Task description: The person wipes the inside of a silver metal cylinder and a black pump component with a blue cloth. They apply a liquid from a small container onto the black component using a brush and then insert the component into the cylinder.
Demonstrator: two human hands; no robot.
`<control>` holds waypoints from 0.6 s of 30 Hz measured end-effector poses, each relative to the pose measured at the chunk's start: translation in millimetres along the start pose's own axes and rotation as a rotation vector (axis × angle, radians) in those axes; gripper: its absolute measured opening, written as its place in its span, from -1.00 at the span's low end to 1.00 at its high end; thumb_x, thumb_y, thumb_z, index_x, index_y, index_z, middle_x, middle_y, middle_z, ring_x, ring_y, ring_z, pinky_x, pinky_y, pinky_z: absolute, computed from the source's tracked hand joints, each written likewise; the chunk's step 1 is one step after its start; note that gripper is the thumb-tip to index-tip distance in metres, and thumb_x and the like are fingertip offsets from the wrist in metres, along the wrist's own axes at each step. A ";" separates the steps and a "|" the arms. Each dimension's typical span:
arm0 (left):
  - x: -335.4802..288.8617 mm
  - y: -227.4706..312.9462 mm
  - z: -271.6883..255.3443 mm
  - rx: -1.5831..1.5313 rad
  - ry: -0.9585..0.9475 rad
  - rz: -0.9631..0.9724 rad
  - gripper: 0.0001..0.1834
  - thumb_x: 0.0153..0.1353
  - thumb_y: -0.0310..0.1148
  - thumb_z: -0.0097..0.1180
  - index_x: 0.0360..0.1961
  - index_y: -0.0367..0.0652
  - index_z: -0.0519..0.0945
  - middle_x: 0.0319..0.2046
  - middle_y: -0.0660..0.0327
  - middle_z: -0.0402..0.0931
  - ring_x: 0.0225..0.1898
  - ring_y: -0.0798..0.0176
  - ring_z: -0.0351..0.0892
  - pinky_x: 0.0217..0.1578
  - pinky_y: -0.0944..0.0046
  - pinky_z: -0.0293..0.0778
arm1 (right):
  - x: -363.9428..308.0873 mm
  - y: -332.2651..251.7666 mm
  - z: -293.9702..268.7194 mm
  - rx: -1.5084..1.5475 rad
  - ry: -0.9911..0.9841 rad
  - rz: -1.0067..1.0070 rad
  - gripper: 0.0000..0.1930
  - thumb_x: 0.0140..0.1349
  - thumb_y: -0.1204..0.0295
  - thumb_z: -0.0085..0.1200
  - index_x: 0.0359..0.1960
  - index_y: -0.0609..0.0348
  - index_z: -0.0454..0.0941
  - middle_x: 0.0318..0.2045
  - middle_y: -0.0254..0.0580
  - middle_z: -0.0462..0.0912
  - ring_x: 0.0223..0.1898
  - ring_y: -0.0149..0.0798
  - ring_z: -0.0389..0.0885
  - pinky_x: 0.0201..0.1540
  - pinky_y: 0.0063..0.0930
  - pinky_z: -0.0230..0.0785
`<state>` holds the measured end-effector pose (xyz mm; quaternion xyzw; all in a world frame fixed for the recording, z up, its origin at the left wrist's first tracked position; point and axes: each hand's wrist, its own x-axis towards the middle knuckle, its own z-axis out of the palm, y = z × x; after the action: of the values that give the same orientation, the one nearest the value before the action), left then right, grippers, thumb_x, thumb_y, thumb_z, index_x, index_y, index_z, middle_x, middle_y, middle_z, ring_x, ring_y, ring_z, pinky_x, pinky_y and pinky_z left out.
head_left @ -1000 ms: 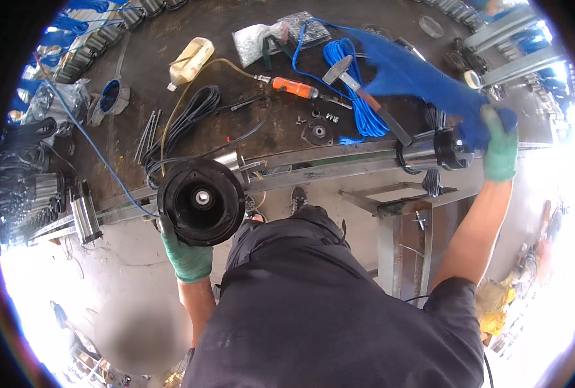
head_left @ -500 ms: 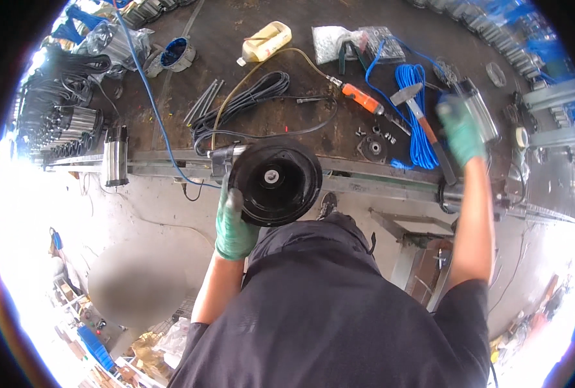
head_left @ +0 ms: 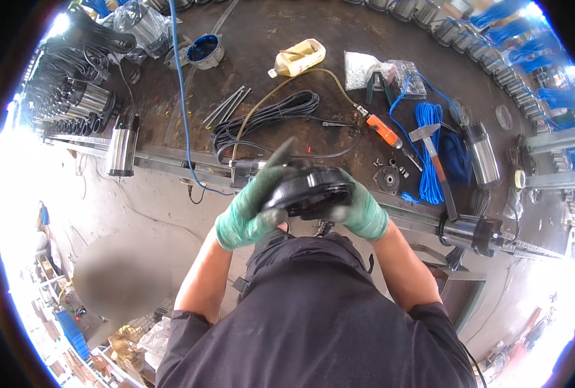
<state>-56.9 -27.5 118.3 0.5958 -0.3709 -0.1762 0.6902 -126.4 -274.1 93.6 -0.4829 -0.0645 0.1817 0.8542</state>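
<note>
Between my two green-gloved hands, in front of the bench edge, is a black round bowl-shaped housing [head_left: 310, 185], now tilted so that its side faces up. My left hand [head_left: 252, 210] is closed round its left side. On the opposite side my right hand [head_left: 364, 212] grips the rim, its fingertips partly hidden and a little blurred. Just beyond the housing, a coil of black cable [head_left: 271, 113] lies on the bench. Farther right are an orange air tool [head_left: 383, 130], a small dark flange [head_left: 388, 179] with loose nuts beside it, and a hammer [head_left: 437, 165] lying across a blue cord coil [head_left: 428, 119].
A steel motor cylinder [head_left: 124, 145] stands at the left bench edge; another lies at the right edge [head_left: 465, 234]. A yellowish bottle [head_left: 299, 57], a pot of blue stuff [head_left: 205, 50] and bubble-wrap bags [head_left: 362, 70] sit farther back. A blue hose [head_left: 183, 97] crosses the bench.
My right hand has come from beside the hammer to the housing and taken hold of it. The housing has turned from open face up to side on. The view has shifted slightly.
</note>
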 end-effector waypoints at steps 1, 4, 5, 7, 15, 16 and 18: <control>4.1 1.8 -12.6 0.063 -0.015 -0.021 -0.12 0.36 0.18 0.25 0.44 -0.28 0.34 0.62 -0.23 -0.09 0.60 -0.19 0.07 0.51 -0.09 0.07 | 1.6 4.8 1.9 -0.268 0.092 -0.034 -0.09 0.22 0.12 0.50 0.49 0.16 0.24 0.25 -0.11 0.60 0.28 -0.24 0.56 0.33 -0.17 0.47; 15.1 -6.8 -25.1 0.074 0.210 -0.044 -0.06 0.38 0.16 0.26 0.52 -0.29 0.23 0.60 -0.16 0.01 0.58 -0.14 0.11 0.51 -0.03 0.07 | 15.3 15.0 18.7 -0.412 0.416 -0.104 -0.22 0.22 0.37 0.50 0.41 0.20 0.31 0.09 -0.16 0.70 0.14 -0.29 0.64 0.23 -0.28 0.53; 17.3 -10.1 -25.0 0.093 0.324 -0.077 0.04 0.35 0.18 0.28 0.58 -0.25 0.08 0.56 -0.10 0.09 0.53 -0.12 0.20 0.46 -0.07 0.22 | 20.5 17.7 21.8 -0.415 0.411 -0.100 -0.22 0.22 0.37 0.50 0.41 0.20 0.31 0.09 -0.16 0.70 0.14 -0.29 0.64 0.23 -0.28 0.53; 14.7 -9.8 -12.3 -0.252 0.461 -0.234 0.16 0.28 0.31 0.26 0.62 -0.11 -0.03 0.52 0.01 0.16 0.49 -0.03 0.27 0.38 -0.11 0.38 | 34.9 20.5 23.7 -0.649 0.514 -0.224 -0.36 0.29 0.33 0.44 0.33 0.20 0.40 0.06 -0.17 0.72 0.07 -0.32 0.68 0.12 -0.37 0.54; 30.6 -25.5 -20.5 -0.506 0.444 -0.193 0.47 -0.14 0.51 0.45 0.57 -0.30 0.12 0.47 0.03 0.30 0.44 0.08 0.37 0.41 0.06 0.38 | 94.1 49.9 49.5 -0.767 0.639 -0.456 -0.44 0.32 0.64 0.25 0.34 0.15 0.41 0.17 -0.11 0.63 0.11 -0.20 0.68 0.13 -0.33 0.59; 31.9 -23.7 -30.7 -0.558 0.413 -0.203 0.45 -0.14 0.51 0.46 0.55 -0.32 0.17 0.46 0.02 0.33 0.44 0.09 0.39 0.42 0.07 0.36 | 100.2 51.3 49.9 -0.842 0.643 -0.435 -0.42 0.29 0.66 0.26 0.34 0.14 0.41 0.19 -0.08 0.61 0.12 -0.17 0.67 0.14 -0.32 0.59; 27.8 -27.1 -49.8 -0.603 0.359 -0.168 0.43 -0.14 0.47 0.49 0.54 -0.34 0.21 0.46 0.00 0.35 0.43 0.08 0.41 0.43 0.07 0.35 | 112.7 41.7 52.5 -1.147 0.576 -0.472 -0.19 0.07 0.57 0.44 0.41 0.19 0.36 0.23 0.16 0.56 0.13 0.14 0.69 0.16 -0.15 0.61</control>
<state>2.8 -18.2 100.2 0.4153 -0.1248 -0.2263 0.8722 -47.5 -170.5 78.4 -0.8613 -0.0245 -0.2082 0.4629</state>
